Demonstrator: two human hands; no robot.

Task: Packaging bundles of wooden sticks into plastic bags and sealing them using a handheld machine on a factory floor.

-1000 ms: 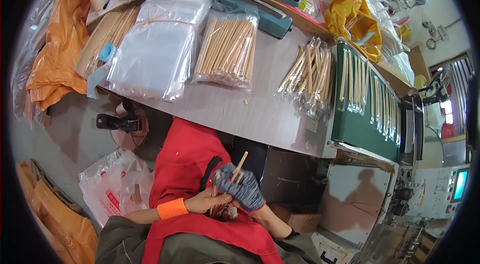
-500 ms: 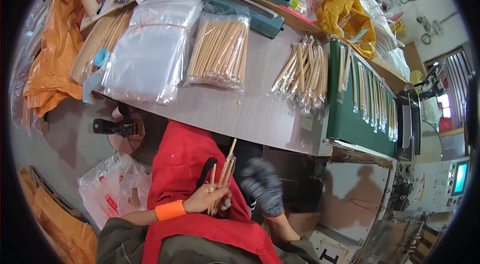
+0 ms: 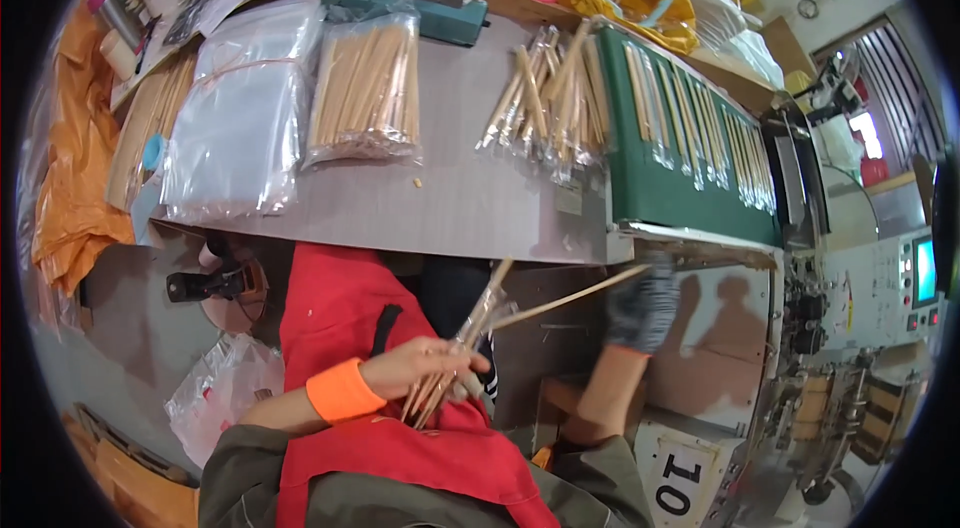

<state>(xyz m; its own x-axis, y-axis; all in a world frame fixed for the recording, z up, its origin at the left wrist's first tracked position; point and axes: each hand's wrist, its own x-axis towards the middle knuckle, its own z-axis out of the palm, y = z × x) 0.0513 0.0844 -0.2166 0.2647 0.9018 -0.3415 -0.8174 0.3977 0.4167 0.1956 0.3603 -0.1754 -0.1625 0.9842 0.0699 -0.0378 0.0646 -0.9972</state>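
Observation:
Low over my red apron, my left hand [image 3: 430, 360], bare with an orange wristband, is closed round a slanting bunch of wooden chopsticks [image 3: 428, 396], some in clear wrappers. Off to the right, my right hand [image 3: 643, 306], in a grey knitted glove, grips the far end of a single thin chopstick [image 3: 570, 296]. That chopstick's other end reaches the bunch; whether they touch I cannot tell. A loose pile of wrapped chopsticks [image 3: 550, 108] lies on the grey table [image 3: 450, 198], left of a green belt [image 3: 640, 183] carrying a row of wrapped chopsticks [image 3: 700, 128].
A filled bag of chopsticks [image 3: 365, 88] lies beside a tied stack of clear plastic bags [image 3: 235, 128]. Behind them is a teal bag sealer [image 3: 420, 13]. Orange plastic [image 3: 75, 198] hangs at the left. A machine panel with a lit screen [image 3: 924, 268] stands at the right.
My right hand has moved right, away from the left hand, and now holds one chopstick stretched between them. The view has shifted right, and the left hand keeps its bunch.

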